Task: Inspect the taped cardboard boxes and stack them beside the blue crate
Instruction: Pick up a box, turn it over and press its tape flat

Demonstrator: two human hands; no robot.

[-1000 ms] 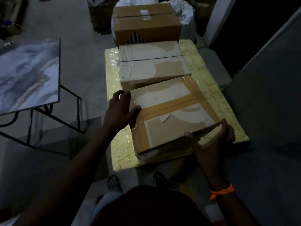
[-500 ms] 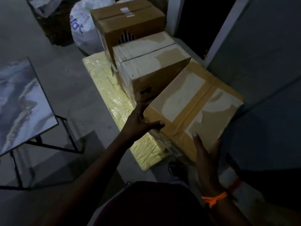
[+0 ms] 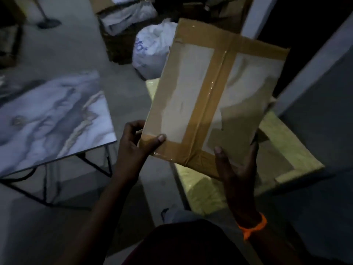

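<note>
A brown cardboard box [image 3: 214, 96] sealed with shiny brown tape and bearing pale torn patches is held up in the air, tilted, its broad face toward me. My left hand [image 3: 133, 142] grips its near left corner, thumb on the face and fingers curled behind. My right hand [image 3: 236, 165], with an orange wristband, holds the near right edge, thumb on the face and palm under it. The box hides the other boxes. No blue crate is in view.
A yellow plastic-wrapped low table [image 3: 282, 150] lies under and right of the box. A marble-patterned table with black metal legs [image 3: 49, 119] stands at left. A white sack [image 3: 152, 48] and open cartons sit on the grey floor behind. A grey wall rises at right.
The box has been lifted off the yellow table and raised toward me. The view swung, so the other two boxes are now hidden. Both hands kept hold of it.
</note>
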